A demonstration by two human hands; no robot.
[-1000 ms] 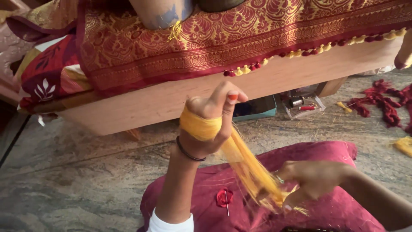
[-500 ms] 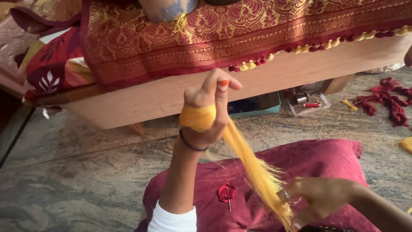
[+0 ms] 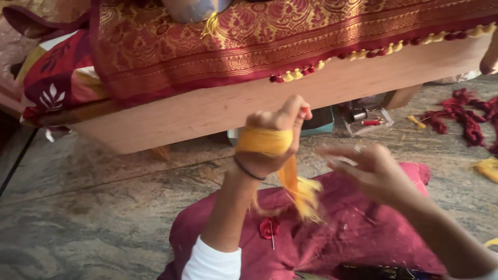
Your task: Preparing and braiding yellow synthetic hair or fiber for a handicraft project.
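My left hand (image 3: 272, 137) is raised with a thick band of yellow thread (image 3: 264, 141) wound around its fingers, and a loose tail of yellow thread (image 3: 303, 194) hangs below it. My right hand (image 3: 371, 168) hovers just to the right of the left hand, blurred, fingers apart, apparently pinching a fine strand; whether it holds one is unclear. Under both hands lies a maroon cloth (image 3: 358, 228) with a small red thread tuft (image 3: 267, 228) and a needle stuck beside it.
A wooden bed frame (image 3: 218, 106) draped with a red and gold sari (image 3: 259, 36) edged in yellow and maroon tassels runs across the top. Under it sit a teal box (image 3: 321, 122) and a clear plastic box (image 3: 365, 120). Maroon thread scraps (image 3: 464, 116) and a yellow bundle (image 3: 487, 168) lie on the stone floor at right.
My right hand has risen from low on the cloth up beside my left hand. The long stretched length of yellow thread has shortened to a short loose tail under the left hand.
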